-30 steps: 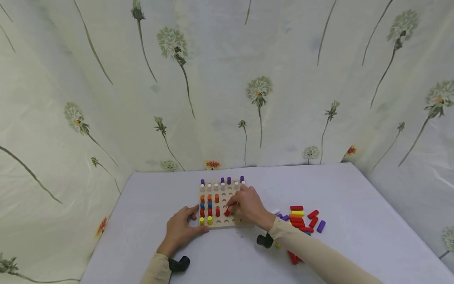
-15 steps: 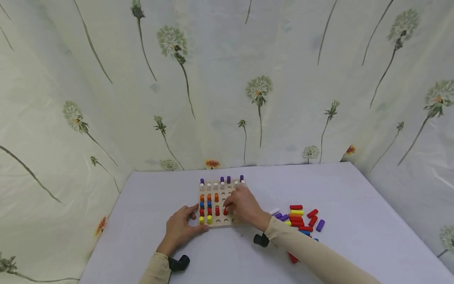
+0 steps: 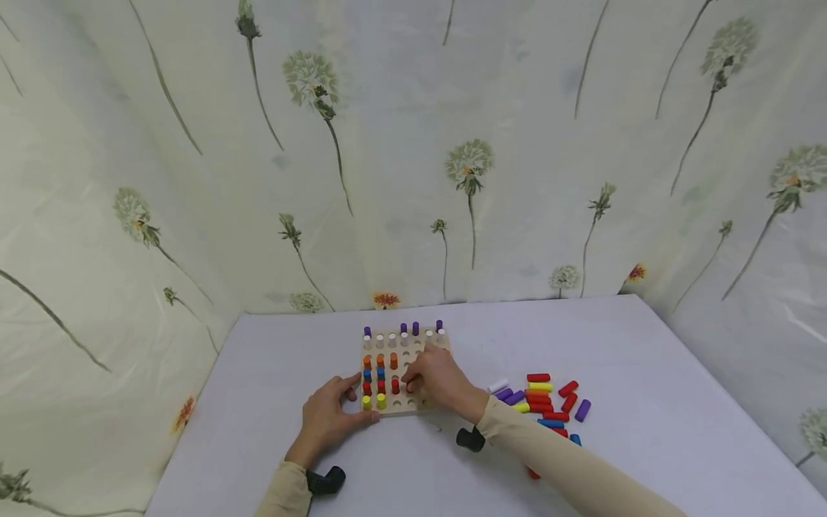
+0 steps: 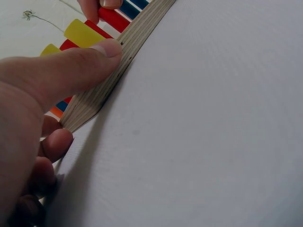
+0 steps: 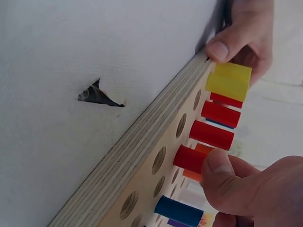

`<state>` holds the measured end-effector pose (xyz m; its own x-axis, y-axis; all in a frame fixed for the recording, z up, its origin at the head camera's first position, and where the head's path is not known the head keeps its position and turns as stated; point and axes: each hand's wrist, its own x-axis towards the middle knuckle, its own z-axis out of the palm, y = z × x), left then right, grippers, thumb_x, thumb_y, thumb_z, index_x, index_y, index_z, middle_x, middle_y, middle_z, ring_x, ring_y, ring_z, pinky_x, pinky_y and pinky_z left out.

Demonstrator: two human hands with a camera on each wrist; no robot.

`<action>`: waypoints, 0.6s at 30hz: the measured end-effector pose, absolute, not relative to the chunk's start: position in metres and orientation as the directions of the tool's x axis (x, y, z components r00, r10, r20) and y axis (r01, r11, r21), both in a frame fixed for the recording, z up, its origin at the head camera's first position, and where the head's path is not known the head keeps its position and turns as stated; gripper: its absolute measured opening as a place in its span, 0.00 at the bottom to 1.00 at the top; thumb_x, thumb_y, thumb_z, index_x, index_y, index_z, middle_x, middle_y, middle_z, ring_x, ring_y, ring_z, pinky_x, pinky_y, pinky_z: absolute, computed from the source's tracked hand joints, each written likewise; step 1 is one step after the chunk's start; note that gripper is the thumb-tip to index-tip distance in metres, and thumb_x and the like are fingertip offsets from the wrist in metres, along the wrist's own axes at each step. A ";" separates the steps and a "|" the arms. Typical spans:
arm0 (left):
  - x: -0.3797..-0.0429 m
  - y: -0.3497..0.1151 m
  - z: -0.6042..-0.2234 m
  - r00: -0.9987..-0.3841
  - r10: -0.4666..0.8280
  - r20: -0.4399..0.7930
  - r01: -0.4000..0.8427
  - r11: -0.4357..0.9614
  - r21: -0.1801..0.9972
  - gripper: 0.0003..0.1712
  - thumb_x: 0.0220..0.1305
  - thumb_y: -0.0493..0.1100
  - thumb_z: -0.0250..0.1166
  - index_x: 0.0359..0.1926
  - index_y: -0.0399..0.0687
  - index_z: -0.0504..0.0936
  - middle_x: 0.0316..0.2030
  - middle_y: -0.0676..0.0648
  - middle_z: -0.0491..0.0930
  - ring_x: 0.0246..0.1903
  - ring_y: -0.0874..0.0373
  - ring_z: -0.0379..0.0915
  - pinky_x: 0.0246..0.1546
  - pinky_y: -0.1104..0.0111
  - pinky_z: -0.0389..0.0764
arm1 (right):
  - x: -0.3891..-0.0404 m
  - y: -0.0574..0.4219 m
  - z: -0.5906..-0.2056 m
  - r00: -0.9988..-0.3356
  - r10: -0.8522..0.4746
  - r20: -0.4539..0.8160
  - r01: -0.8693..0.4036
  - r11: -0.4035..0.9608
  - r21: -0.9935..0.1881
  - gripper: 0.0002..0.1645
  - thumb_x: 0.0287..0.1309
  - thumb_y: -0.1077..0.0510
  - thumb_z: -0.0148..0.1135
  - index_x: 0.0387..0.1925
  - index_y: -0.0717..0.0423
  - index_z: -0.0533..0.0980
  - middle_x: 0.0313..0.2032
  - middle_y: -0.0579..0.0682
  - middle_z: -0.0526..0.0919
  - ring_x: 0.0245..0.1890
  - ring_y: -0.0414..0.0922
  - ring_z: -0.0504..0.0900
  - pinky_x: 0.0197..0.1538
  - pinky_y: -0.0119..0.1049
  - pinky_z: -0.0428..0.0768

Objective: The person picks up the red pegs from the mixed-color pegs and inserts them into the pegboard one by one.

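Note:
A wooden pegboard [image 3: 403, 411] lies on the table, bearing upright yellow, red, blue, orange, white and purple pegs. My left hand [image 3: 329, 414] holds its near left corner, the thumb against the front edge and the fingers at the left side. Over the board's middle, my right hand [image 3: 442, 378] pinches a red peg [image 5: 188, 158] between thumb and finger. That peg stands in a hole beside other red pegs [image 5: 211, 135]; its far end is under the fingertips. Close by, a blue peg [image 5: 179, 211] stands in the board. The right hand hides part of the board in the head view.
Loose pegs [image 3: 539, 400] of several colours lie scattered to the right of the board, partly behind the right sleeve [image 3: 549, 452]. A small dark mark [image 5: 97, 96] shows on the white tabletop before the board. A dandelion-patterned cloth [image 3: 388, 179] hangs behind the table.
The red peg has gone from tilted to upright in its hole. My right hand has shifted slightly left with it. My left hand stays at the corner.

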<state>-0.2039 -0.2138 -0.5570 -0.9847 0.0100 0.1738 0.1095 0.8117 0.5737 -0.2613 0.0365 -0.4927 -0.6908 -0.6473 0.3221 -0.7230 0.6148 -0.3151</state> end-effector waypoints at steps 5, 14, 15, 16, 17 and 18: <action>-0.202 -0.216 -0.558 -0.984 0.014 0.176 0.114 0.813 0.571 0.51 0.44 0.70 0.83 0.67 0.52 0.84 0.32 0.62 0.74 0.29 0.65 0.63 0.32 0.69 0.63 | -0.261 0.036 -0.497 -0.692 -0.645 0.324 -0.721 0.612 -0.325 0.06 0.56 0.65 0.79 0.33 0.51 0.93 0.30 0.44 0.92 0.32 0.41 0.76 0.39 0.33 0.72; -0.204 -0.214 -0.556 -0.983 0.016 0.181 0.120 0.808 0.578 0.51 0.45 0.69 0.83 0.68 0.52 0.83 0.32 0.61 0.75 0.29 0.64 0.64 0.32 0.69 0.63 | -0.261 0.037 -0.501 -0.696 -0.632 0.340 -0.718 0.610 -0.336 0.08 0.52 0.64 0.82 0.34 0.48 0.93 0.29 0.41 0.89 0.31 0.38 0.72 0.39 0.33 0.67; -0.204 -0.214 -0.556 -0.983 0.018 0.183 0.122 0.809 0.576 0.51 0.45 0.69 0.83 0.68 0.52 0.83 0.32 0.61 0.75 0.29 0.64 0.64 0.32 0.69 0.63 | -0.260 0.037 -0.501 -0.695 -0.636 0.336 -0.719 0.611 -0.331 0.09 0.51 0.63 0.82 0.34 0.48 0.93 0.29 0.41 0.90 0.31 0.38 0.72 0.39 0.33 0.66; -0.204 -0.214 -0.557 -0.983 0.019 0.182 0.122 0.808 0.576 0.51 0.45 0.69 0.83 0.68 0.52 0.83 0.33 0.61 0.75 0.29 0.64 0.64 0.32 0.69 0.63 | -0.260 0.038 -0.501 -0.690 -0.641 0.336 -0.724 0.611 -0.321 0.09 0.51 0.62 0.83 0.35 0.48 0.93 0.30 0.42 0.90 0.32 0.38 0.73 0.40 0.33 0.66; -0.204 -0.214 -0.557 -0.984 0.018 0.178 0.119 0.808 0.577 0.51 0.45 0.69 0.83 0.68 0.52 0.83 0.32 0.61 0.75 0.29 0.64 0.64 0.32 0.69 0.63 | -0.258 0.038 -0.500 -0.685 -0.646 0.337 -0.729 0.611 -0.310 0.09 0.50 0.62 0.84 0.35 0.49 0.93 0.31 0.42 0.90 0.33 0.39 0.73 0.40 0.33 0.67; -0.204 -0.214 -0.557 -0.984 0.019 0.174 0.118 0.807 0.578 0.51 0.45 0.69 0.83 0.68 0.52 0.83 0.33 0.60 0.75 0.29 0.64 0.64 0.32 0.69 0.63 | -0.257 0.038 -0.500 -0.681 -0.649 0.340 -0.732 0.612 -0.299 0.10 0.49 0.61 0.84 0.36 0.49 0.93 0.32 0.43 0.90 0.34 0.40 0.74 0.40 0.33 0.68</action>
<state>-0.2041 -0.2140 -0.5573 -0.9845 0.0187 0.1744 0.1177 0.8074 0.5781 -0.2572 0.0381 -0.4998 -0.6807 -0.6488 0.3400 -0.7324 0.6118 -0.2989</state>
